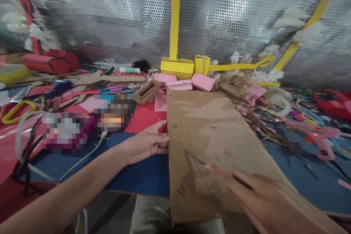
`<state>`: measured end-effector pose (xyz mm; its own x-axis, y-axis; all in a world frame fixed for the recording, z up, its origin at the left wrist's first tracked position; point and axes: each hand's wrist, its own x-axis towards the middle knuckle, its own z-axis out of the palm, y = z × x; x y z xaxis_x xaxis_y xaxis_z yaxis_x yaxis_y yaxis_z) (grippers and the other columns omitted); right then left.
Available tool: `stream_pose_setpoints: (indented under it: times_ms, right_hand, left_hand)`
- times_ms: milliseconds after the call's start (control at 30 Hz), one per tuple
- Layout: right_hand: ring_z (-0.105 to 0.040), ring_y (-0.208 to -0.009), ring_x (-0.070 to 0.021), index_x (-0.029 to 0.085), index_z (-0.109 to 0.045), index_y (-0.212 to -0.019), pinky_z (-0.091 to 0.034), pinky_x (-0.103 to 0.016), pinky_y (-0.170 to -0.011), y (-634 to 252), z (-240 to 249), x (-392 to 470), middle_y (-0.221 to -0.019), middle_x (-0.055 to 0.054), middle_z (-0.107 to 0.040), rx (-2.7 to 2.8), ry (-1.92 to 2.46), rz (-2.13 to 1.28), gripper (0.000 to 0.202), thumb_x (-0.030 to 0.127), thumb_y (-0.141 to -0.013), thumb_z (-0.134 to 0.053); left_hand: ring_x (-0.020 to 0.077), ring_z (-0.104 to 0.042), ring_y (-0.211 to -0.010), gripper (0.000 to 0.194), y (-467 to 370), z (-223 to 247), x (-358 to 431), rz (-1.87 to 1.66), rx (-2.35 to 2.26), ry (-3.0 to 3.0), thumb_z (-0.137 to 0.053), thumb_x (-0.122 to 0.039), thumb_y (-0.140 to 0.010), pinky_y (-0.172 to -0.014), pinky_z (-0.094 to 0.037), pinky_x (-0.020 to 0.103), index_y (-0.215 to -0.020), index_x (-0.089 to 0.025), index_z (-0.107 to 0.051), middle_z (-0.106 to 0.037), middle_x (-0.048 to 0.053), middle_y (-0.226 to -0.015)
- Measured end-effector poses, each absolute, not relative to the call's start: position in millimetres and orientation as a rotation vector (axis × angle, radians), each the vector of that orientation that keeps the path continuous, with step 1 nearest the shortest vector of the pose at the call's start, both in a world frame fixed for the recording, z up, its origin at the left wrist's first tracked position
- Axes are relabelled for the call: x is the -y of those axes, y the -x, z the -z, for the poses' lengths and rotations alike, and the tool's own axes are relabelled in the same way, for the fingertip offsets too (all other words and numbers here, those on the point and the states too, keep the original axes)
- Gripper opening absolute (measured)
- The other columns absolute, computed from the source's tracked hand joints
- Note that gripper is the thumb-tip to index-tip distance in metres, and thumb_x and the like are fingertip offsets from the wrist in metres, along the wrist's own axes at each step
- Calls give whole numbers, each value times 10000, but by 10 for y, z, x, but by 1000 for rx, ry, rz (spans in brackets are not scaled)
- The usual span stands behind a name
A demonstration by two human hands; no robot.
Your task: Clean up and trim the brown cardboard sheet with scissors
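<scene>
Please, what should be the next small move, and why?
Perhaps move the left hand farther forward along the edge of the cardboard, because the blade in the right hand points roughly towards its fingers.

A cardboard sheet (219, 128) lies on the desk (148, 181), ctr., its near end past the near edge, w/ small boxes (179, 86) just beyond its far end. Open box (149, 97) sits left of the boxes, scissors (27, 103) farther left; twigs (271, 131) lie btwn. sheet & glue gun (323, 142), right. Screen (219, 14) stands behind.
</scene>
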<state>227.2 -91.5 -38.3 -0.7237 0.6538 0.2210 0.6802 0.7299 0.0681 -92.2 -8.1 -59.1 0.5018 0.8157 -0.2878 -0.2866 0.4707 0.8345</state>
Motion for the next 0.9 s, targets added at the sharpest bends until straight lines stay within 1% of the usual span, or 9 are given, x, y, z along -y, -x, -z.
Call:
stream_pose_setpoints:
  times_ms: [67, 167, 233, 333, 433, 533, 667, 800, 900]
  right_hand:
    - [-610, -497, -160, 334, -329, -1608, -549, -284, -495, -2286, 378, 961, -983, -33, -780, 2795, 1049, 231, 975, 39, -691, -480]
    - [-606, -490, -156, 268, -262, -1634, -519, -289, -477, -2277, 477, 996, -979, -57, -764, 2779, 1054, 357, 1013, 23, -672, -464]
    - [-595, -471, -152, 226, -244, -1638, -492, -302, -456, -2263, 569, 1003, -1001, -77, -755, 2774, 1064, 429, 1018, 16, -664, -454]
    - [-593, -465, -143, 204, -302, -1617, -488, -307, -452, -2242, 654, 1007, -1073, -91, -753, 2768, 1059, 468, 983, 12, -665, -450]
    - [-607, -470, -136, 186, -345, -1591, -511, -292, -455, -2208, 653, 1008, -1118, -88, -753, 2723, 1016, 509, 976, 7, -637, -450]
    - [-654, -532, -149, 160, -376, -1566, -544, -281, -483, -2150, 597, 984, -1159, -106, -742, 2746, 1064, 460, 954, 14, -627, -459]
    - [-690, -602, -159, 192, -380, -1572, -573, -264, -538, -2083, 528, 917, -1117, -103, -746, 2779, 1199, 313, 910, 16, -684, -471]
    - [-705, -638, -170, 245, -350, -1597, -600, -277, -567, -2132, 510, 897, -1167, -100, -747, 2757, 1192, 221, 918, 0, -720, -472]
    - [-717, -646, -172, 248, -242, -1637, -611, -288, -567, -2286, 469, 942, -1249, -89, -735, 2783, 1170, 235, 971, -30, -722, -414]
  left_hand:
    - [178, -752, -836, 745, 920, 585, 82, -759, -770, -821, -666, -76, -889, -783, -588, 302, -1550, -225, -357, -764, 134, -1123]
    - [179, -751, -847, 749, 915, 566, 87, -755, -780, -829, -662, -79, -893, -793, -584, 304, -1557, -219, -343, -760, 139, -1133]
    - [179, -751, -843, 746, 912, 553, 91, -752, -783, -828, -664, -88, -895, -790, -582, 303, -1557, -218, -346, -759, 141, -1134]
    - [174, -747, -844, 740, 912, 547, 92, -757, -777, -831, -657, -85, -897, -797, -581, 305, -1555, -224, -349, -756, 140, -1140]
    - [168, -740, -848, 742, 918, 566, 91, -759, -766, -831, -654, -80, -895, -803, -581, 308, -1554, -230, -347, -751, 138, -1146]
    - [163, -734, -818, 758, 924, 589, 93, -747, -769, -829, -665, -85, -888, -801, -581, 315, -1558, -221, -335, -757, 134, -1115]
    - [156, -730, -804, 751, 925, 588, 100, -750, -783, -815, -636, -63, -898, -790, -582, 304, -1562, -214, -322, -764, 125, -1070]
    - [147, -729, -792, 730, 927, 583, 96, -750, -785, -811, -604, -38, -906, -778, -585, 295, -1560, -199, -325, -765, 130, -1068]
    - [169, -740, -845, 762, 929, 599, 89, -758, -782, -829, -628, -45, -893, -811, -590, 326, -1566, -210, -310, -752, 142, -1138]
